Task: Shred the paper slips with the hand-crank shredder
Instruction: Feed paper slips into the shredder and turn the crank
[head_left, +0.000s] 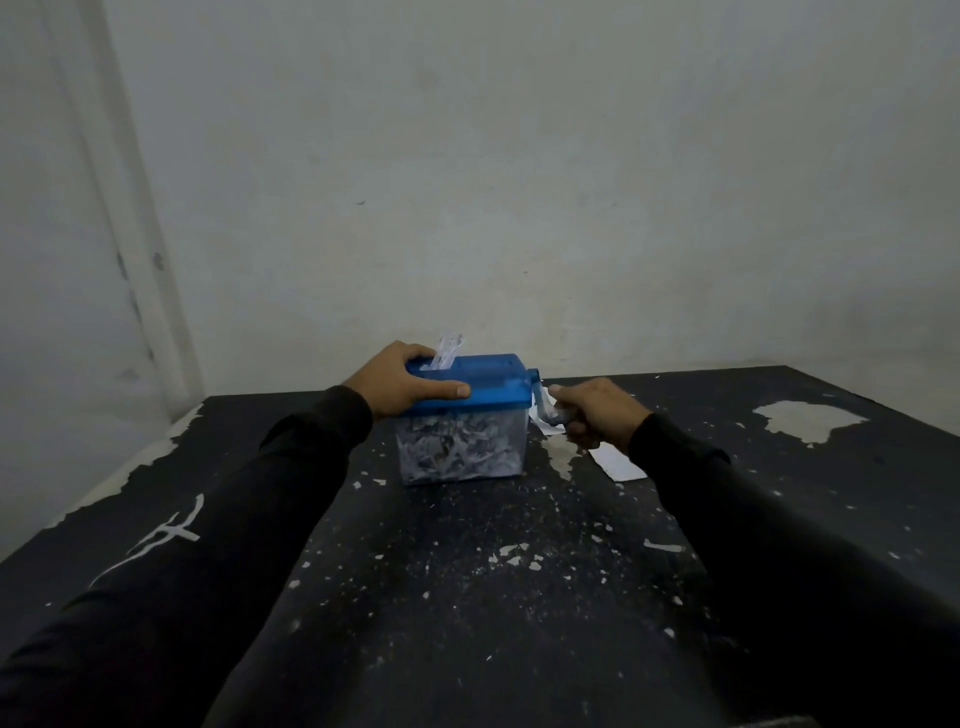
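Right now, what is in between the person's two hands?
In the head view, the blue-lidded shredder sits between them. The left hand holds its lid, the right hand grips the crank, and a paper slip sticks up from the slot.

A black table (467, 597) with badly chipped paint, pale patches showing through, stands against a plain off-white wall (519, 182). At left, a pale vertical strip (130, 218), perhaps a door frame. Light is dim.
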